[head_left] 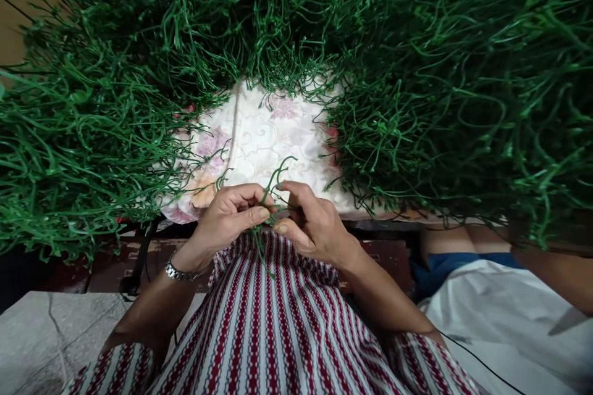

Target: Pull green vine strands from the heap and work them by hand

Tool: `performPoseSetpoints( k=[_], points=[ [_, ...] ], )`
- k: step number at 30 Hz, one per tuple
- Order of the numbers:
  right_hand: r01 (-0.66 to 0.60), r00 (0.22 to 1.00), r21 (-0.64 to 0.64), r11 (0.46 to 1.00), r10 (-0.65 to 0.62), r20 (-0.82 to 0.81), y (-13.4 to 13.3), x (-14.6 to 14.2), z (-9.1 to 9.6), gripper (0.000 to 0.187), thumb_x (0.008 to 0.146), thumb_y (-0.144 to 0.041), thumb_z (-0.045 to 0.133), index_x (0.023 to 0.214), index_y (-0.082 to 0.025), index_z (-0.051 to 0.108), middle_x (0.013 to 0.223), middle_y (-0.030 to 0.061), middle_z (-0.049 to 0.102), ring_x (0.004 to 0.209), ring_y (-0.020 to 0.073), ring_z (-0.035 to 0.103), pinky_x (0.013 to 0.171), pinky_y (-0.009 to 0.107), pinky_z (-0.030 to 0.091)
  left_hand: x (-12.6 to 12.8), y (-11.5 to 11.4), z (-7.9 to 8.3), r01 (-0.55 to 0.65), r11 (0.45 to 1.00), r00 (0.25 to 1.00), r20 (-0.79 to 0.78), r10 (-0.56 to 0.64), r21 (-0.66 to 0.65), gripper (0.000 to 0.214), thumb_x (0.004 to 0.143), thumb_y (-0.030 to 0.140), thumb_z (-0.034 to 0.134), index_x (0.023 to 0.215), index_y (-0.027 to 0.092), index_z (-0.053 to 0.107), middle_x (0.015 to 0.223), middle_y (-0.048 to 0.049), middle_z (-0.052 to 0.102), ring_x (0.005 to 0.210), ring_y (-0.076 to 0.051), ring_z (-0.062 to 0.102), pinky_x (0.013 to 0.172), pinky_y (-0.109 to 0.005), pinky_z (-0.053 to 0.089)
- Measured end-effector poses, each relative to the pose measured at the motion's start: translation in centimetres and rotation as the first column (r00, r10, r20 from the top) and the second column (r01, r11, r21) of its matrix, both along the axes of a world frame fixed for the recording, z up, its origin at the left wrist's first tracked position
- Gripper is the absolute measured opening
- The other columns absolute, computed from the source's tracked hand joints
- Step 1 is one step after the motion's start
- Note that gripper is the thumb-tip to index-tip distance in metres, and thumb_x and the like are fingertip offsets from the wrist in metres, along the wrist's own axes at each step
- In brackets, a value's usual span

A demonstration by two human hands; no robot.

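Observation:
In the middle of the view, my left hand pinches a thin green sprig between thumb and fingers. Curly ends of the sprig stick up above my fingertips and hang down below them. Close on the right is my right hand, its thumb and index finger spread apart beside the sprig. Its other fingers are curled and partly hidden. A thin dark strand runs between the two hands; I cannot tell what it belongs to. Both hands are over the near edge of a floral cloth.
Large heaps of similar curly green sprigs surround the cloth: a left heap, a back heap and a right heap. At the lower right sits another person, with a forearm and white clothing showing.

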State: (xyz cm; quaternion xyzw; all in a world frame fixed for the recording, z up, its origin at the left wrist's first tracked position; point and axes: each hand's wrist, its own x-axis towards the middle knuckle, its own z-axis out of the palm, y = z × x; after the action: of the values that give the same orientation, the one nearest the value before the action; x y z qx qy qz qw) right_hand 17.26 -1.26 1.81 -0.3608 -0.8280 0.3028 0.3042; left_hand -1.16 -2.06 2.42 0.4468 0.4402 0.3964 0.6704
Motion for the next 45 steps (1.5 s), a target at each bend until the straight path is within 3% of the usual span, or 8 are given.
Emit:
performPoseSetpoints(
  k=[2, 5, 10, 21, 27, 34, 39, 45],
  points=[
    [-0.022, 1.000, -0.002, 1.000, 0.022, -0.019, 0.2, -0.2, -0.3, 0.058, 0.085, -0.045, 0.052, 0.129, -0.012, 0.033, 0.106, 0.0127, 0.059, 0.079, 0.0147, 0.059, 0.066, 0.025, 0.046, 0.1, 0.0, 0.0, -0.011, 1.000, 1.000, 0.024, 0.011, 0.002, 0.017, 0.070, 0.028, 0.069, 0.073, 0.013, 0.061, 0.067, 0.0001, 0.057, 0.056, -0.007, 0.048, 0.050, -0.017, 0.038],
    [-0.091, 0.992, 0.005, 0.996, 0.091, -0.091, 0.2, -0.7, -0.6, 0.046, 0.086, -0.041, 0.053, 0.121, -0.013, 0.044, 0.106, 0.0125, 0.061, 0.093, 0.0167, 0.059, 0.077, 0.026, 0.047, 0.2, -0.2, 0.0, -0.026, 0.999, 1.000, -0.003, 0.026, 0.021, 0.016, 0.072, 0.028, 0.068, 0.075, 0.014, 0.060, 0.066, 0.0009, 0.055, 0.055, -0.006, 0.046, 0.049, -0.016, 0.037],
    [-0.067, 0.975, -0.137, 0.988, 0.036, -0.217, -0.3, -1.3, -1.2, 0.018, 0.088, -0.031, 0.052, 0.088, -0.013, 0.055, 0.077, 0.0027, 0.058, 0.068, 0.0091, 0.053, 0.064, 0.019, 0.042, 0.2, -0.6, -0.3, -0.056, 0.996, 0.994, -0.088, 0.062, 0.067, 0.018, 0.076, 0.032, 0.063, 0.075, 0.016, 0.057, 0.065, 0.0015, 0.053, 0.052, -0.006, 0.044, 0.047, -0.017, 0.038],
    [-0.016, 0.984, -0.196, 0.981, -0.020, -0.178, -0.9, -1.3, -0.8, 0.028, 0.090, -0.028, 0.046, 0.064, -0.015, 0.045, 0.058, -0.0037, 0.041, 0.053, 0.0063, 0.038, 0.053, 0.019, 0.030, 1.8, -1.1, -1.2, -0.301, 0.918, 0.931, -0.129, 0.341, 0.257, 0.010, 0.078, 0.023, 0.060, 0.071, 0.017, 0.058, 0.064, 0.0022, 0.055, 0.057, -0.008, 0.047, 0.053, -0.017, 0.038],
    [-0.022, 0.983, -0.096, 0.995, 0.004, -0.183, -1.3, -1.1, -0.7, 0.019, 0.090, -0.023, 0.045, 0.073, -0.015, 0.047, 0.063, -0.0021, 0.046, 0.056, 0.0071, 0.042, 0.054, 0.019, 0.033, 0.6, -0.6, -0.1, -0.012, 0.993, 0.987, -0.160, 0.031, 0.119, 0.015, 0.077, 0.030, 0.061, 0.077, 0.015, 0.059, 0.063, 0.0019, 0.050, 0.056, -0.008, 0.043, 0.052, -0.018, 0.035],
    [-0.194, 0.980, 0.046, 0.980, 0.195, -0.035, -0.7, -0.2, 0.0, 0.017, 0.089, -0.024, 0.044, 0.075, -0.014, 0.048, 0.065, -0.0005, 0.045, 0.059, 0.0092, 0.039, 0.056, 0.022, 0.031, -0.7, 0.1, 0.6, 0.356, 0.935, 0.916, -0.200, -0.348, 0.003, 0.025, 0.077, 0.032, 0.059, 0.062, 0.012, 0.057, 0.055, 0.0019, 0.044, 0.054, -0.008, 0.037, 0.050, -0.020, 0.030],
    [-0.534, 0.831, -0.218, 0.817, 0.460, -0.313, 0.0, 0.0, 0.7, 0.025, 0.089, -0.026, 0.045, 0.067, -0.015, 0.044, 0.059, -0.0040, 0.038, 0.053, 0.0059, 0.035, 0.052, 0.020, 0.028, -0.6, -1.1, 0.3, 0.462, 0.887, 0.887, 0.007, -0.462, 0.001, 0.032, 0.077, 0.035, 0.059, 0.055, 0.013, 0.052, 0.051, 0.0042, 0.036, 0.049, -0.007, 0.027, 0.047, -0.022, 0.021],
    [-0.723, 0.670, -0.425, 0.545, 0.403, -0.624, 0.0, -0.3, 0.1, 0.019, 0.084, -0.023, 0.054, 0.069, -0.012, 0.051, 0.057, -0.0049, 0.041, 0.050, 0.0035, 0.035, 0.048, 0.017, 0.029, -0.1, -3.0, 0.1, 0.414, 0.906, 0.880, 0.295, -0.372, -0.092, 0.034, 0.075, 0.037, 0.061, 0.054, 0.014, 0.050, 0.050, 0.0034, 0.038, 0.048, -0.007, 0.030, 0.047, -0.023, 0.021]
  ],
)
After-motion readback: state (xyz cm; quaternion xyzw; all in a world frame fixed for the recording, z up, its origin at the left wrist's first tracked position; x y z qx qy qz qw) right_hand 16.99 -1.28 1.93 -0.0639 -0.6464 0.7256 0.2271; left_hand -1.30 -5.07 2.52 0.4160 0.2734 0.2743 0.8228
